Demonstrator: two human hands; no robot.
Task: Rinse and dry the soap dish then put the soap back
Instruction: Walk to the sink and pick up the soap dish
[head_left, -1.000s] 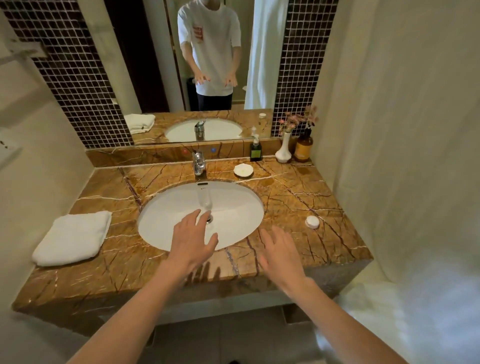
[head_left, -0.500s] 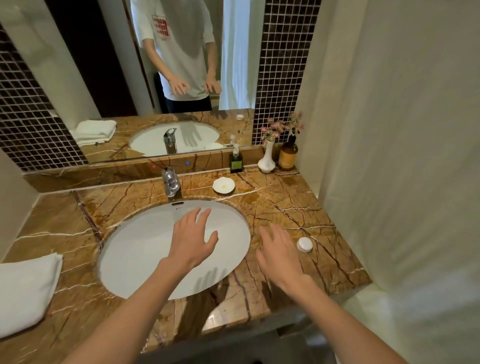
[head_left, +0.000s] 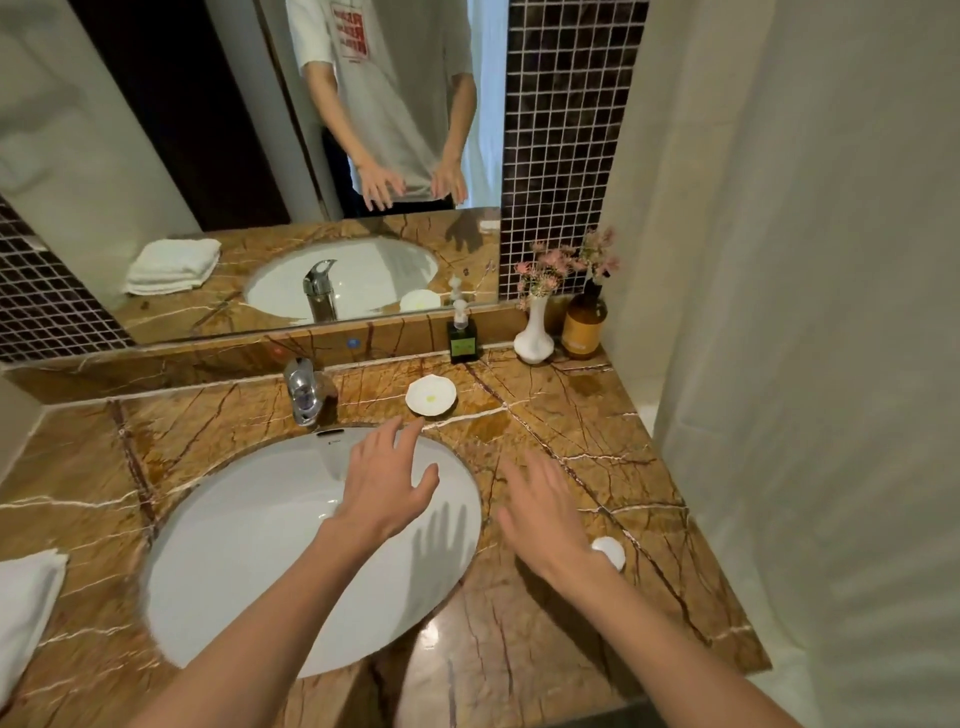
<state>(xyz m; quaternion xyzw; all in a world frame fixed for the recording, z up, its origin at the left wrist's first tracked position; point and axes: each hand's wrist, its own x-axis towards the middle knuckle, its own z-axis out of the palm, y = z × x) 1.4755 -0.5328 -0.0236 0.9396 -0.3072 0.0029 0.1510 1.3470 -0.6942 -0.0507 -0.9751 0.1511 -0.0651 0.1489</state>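
A white soap dish (head_left: 431, 396) with a small yellow-green smear sits on the brown marble counter, right of the tap. A round white soap (head_left: 609, 551) lies on the counter at the right, partly behind my right wrist. My left hand (head_left: 387, 483) hovers over the white sink (head_left: 234, 545), fingers spread and empty, fingertips a short way below the dish. My right hand (head_left: 545, 512) floats over the counter right of the basin, open and empty.
A chrome tap (head_left: 301, 389) stands behind the basin. A dark pump bottle (head_left: 462, 338), a white vase with pink flowers (head_left: 534, 332) and an amber bottle (head_left: 584, 325) line the back right. A folded white towel (head_left: 23, 603) lies at the left. A pale curtain (head_left: 805, 364) hangs at the right.
The view has come closer and turned right. Both hands have moved forward over the basin and counter, the left nearer the soap dish. Nothing has been picked up.
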